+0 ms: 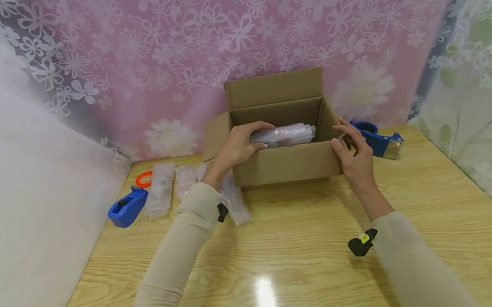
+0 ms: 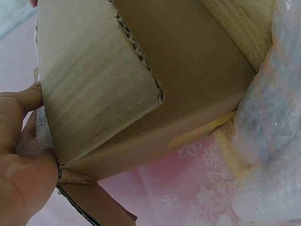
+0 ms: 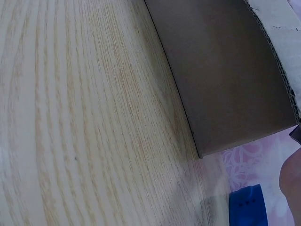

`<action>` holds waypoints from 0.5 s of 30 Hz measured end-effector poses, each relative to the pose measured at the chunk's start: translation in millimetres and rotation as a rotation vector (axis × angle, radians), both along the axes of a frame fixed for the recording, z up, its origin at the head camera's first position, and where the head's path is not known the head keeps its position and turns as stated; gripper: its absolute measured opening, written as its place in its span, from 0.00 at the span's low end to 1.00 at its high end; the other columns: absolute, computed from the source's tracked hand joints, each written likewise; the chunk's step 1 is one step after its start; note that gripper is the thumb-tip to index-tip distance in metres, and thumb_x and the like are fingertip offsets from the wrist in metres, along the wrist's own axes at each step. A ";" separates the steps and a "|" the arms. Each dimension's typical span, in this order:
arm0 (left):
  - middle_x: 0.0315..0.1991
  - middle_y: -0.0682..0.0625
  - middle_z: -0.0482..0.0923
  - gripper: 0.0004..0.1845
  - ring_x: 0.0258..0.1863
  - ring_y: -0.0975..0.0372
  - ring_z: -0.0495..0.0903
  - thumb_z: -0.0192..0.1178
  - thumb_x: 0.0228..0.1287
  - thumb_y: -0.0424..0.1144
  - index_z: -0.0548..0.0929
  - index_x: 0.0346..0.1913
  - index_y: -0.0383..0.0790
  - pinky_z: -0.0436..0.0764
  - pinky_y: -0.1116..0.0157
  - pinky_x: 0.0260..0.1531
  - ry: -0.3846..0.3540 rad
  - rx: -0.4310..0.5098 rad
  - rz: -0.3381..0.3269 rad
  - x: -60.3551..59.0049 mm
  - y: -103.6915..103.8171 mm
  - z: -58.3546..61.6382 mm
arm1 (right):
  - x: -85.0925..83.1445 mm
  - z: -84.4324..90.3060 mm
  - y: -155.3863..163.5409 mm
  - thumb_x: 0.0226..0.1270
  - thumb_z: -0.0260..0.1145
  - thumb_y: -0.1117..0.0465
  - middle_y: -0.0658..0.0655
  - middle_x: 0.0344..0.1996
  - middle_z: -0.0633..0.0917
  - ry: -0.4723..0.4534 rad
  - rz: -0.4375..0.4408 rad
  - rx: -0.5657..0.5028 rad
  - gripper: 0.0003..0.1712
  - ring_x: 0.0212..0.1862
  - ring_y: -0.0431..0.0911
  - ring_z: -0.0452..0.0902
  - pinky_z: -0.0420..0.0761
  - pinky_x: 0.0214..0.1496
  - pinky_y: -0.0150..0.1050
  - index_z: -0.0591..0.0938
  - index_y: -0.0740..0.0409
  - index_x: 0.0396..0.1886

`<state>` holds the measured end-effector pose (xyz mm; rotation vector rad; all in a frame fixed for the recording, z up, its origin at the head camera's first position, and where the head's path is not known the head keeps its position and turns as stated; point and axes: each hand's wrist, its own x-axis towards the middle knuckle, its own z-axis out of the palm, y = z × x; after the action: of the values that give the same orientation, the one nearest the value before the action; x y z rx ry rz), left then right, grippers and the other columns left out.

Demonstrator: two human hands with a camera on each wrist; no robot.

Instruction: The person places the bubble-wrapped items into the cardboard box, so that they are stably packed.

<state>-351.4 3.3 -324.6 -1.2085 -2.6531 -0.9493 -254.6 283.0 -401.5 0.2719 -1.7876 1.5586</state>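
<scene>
Head view: your left hand (image 1: pixel 238 147) grips the bubble-wrapped bundle (image 1: pixel 287 134); your right hand (image 1: pixel 355 153), fingers spread, steadies the box (image 1: pixel 285 164) — it could slide.

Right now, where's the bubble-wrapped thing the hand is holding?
In the head view, the bubble-wrapped bundle sits inside the open box at table centre, gripped by the left hand.

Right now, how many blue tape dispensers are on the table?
2. One blue tape dispenser lies at the table's left edge, beside the bubble-wrapped packets; the other sits right of the cardboard box, partly behind the right hand.
</scene>
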 end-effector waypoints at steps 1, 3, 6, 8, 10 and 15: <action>0.67 0.51 0.80 0.25 0.69 0.56 0.76 0.70 0.69 0.36 0.82 0.67 0.49 0.75 0.58 0.68 0.001 -0.002 -0.004 -0.4 0.0 0.0 | 0.0 0.0 -0.1 0.75 0.64 0.71 0.66 0.73 0.73 0.000 0.000 0.001 0.19 0.72 0.47 0.69 0.70 0.61 0.33 0.80 0.71 0.63; 0.68 0.51 0.79 0.25 0.70 0.56 0.75 0.69 0.69 0.35 0.82 0.68 0.50 0.74 0.57 0.69 -0.002 -0.006 -0.010 -0.9 -0.3 0.0 | 0.0 -0.1 0.0 0.75 0.64 0.71 0.66 0.74 0.73 -0.001 0.001 0.006 0.19 0.72 0.47 0.68 0.71 0.62 0.33 0.80 0.71 0.63; 0.70 0.51 0.77 0.25 0.72 0.55 0.72 0.68 0.70 0.35 0.81 0.69 0.50 0.73 0.57 0.70 -0.008 -0.006 -0.016 -1.0 -0.9 -0.3 | -0.2 -0.9 0.7 0.76 0.64 0.70 0.65 0.74 0.72 -0.002 0.001 0.014 0.19 0.73 0.48 0.68 0.71 0.64 0.34 0.80 0.71 0.63; 0.71 0.51 0.76 0.26 0.74 0.56 0.71 0.68 0.70 0.35 0.80 0.70 0.50 0.72 0.57 0.72 -0.010 -0.009 -0.015 -0.8 -1.4 -0.3 | -0.2 -1.4 1.2 0.76 0.64 0.70 0.65 0.74 0.72 -0.006 0.003 0.012 0.19 0.73 0.47 0.68 0.70 0.63 0.34 0.80 0.70 0.63; 0.71 0.52 0.76 0.27 0.74 0.57 0.70 0.68 0.70 0.36 0.79 0.70 0.50 0.71 0.58 0.72 -0.005 -0.012 -0.013 -0.6 -1.2 0.1 | -0.3 -1.5 1.4 0.76 0.64 0.70 0.65 0.74 0.72 -0.008 0.002 0.010 0.19 0.73 0.48 0.67 0.70 0.63 0.34 0.80 0.70 0.63; 0.72 0.51 0.75 0.28 0.75 0.57 0.69 0.68 0.70 0.35 0.78 0.72 0.49 0.69 0.60 0.73 -0.003 -0.022 -0.008 -0.3 -1.1 1.8 | 0.5 -1.1 1.1 0.76 0.64 0.70 0.64 0.74 0.72 -0.015 0.000 0.008 0.19 0.74 0.49 0.66 0.70 0.64 0.34 0.80 0.70 0.63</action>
<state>-351.7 2.2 -322.8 -1.2237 -2.6706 -0.9258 -254.1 284.1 -402.6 0.2645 -1.8057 1.5584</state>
